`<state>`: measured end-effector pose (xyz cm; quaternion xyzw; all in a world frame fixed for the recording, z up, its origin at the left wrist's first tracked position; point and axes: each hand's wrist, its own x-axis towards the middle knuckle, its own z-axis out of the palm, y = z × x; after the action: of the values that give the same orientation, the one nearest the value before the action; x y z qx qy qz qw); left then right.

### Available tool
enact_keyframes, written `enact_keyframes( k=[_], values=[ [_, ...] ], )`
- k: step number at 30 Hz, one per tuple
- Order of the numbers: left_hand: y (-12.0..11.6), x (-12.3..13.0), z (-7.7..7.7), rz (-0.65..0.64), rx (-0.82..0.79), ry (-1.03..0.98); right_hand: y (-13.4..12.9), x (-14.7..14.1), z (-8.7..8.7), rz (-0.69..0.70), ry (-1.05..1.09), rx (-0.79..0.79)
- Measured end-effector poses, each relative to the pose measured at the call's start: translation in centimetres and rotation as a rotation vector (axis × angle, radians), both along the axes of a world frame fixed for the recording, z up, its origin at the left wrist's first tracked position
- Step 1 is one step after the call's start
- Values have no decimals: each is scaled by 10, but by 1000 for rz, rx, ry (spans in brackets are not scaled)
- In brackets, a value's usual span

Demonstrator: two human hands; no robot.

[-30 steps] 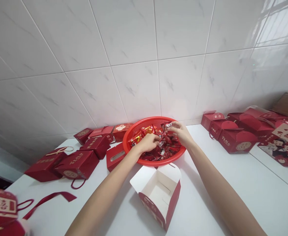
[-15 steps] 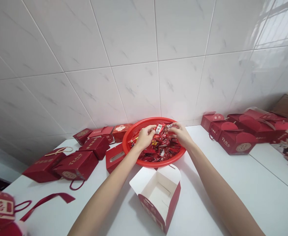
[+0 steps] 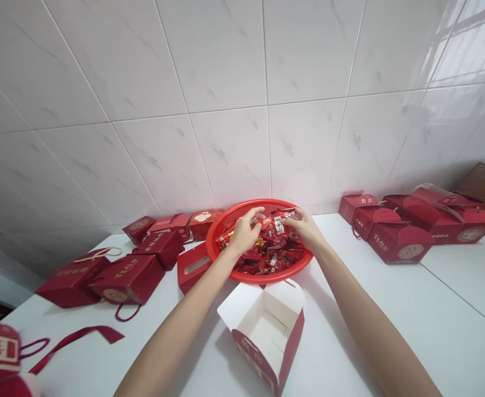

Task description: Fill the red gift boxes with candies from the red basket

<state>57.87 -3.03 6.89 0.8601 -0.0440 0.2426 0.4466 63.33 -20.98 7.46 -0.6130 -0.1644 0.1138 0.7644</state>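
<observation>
A red plastic basket (image 3: pixel 281 275) full of wrapped candies (image 3: pixel 267 256) stands against the tiled wall. Both of my hands are over it. My left hand (image 3: pixel 246 234) pinches a small red wrapped candy (image 3: pixel 265 223) between thumb and fingers. The fingers of my right hand (image 3: pixel 307 230) are closed on another wrapped candy (image 3: pixel 291 215) at the basket's right side. Just in front of the basket, between my forearms, a red gift box (image 3: pixel 273 320) stands with its flaps open; its white inside holds nothing.
Closed red gift boxes (image 3: pixel 129 275) sit in a group on the left, one partly under the basket's edge. More red boxes (image 3: pixel 402 240) line the wall on the right. A dark red ribbon (image 3: pixel 81 333) lies at the left front. A brown carton (image 3: pixel 484 184) is at the far right.
My hands have shifted slightly within the basket, and the candies between them have moved a little to the right. Another person's hand and a patterned item at the right edge have gone from view.
</observation>
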Motion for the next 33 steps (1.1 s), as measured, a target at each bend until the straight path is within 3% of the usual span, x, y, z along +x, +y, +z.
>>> enact_keyframes(
  k=[10,19,27,33],
  values=[
    [-2,-4,4,52,-84,-54,5,7,-9,-101,-21,-1],
    [-4,-6,7,92,-89,-84,3,7,-6,-102,-15,-1],
    [-7,-7,7,-13,83,-220,0,3,0,130,128,19],
    [-8,-7,8,-51,113,-251,-3,6,-1,298,120,75]
  ],
)
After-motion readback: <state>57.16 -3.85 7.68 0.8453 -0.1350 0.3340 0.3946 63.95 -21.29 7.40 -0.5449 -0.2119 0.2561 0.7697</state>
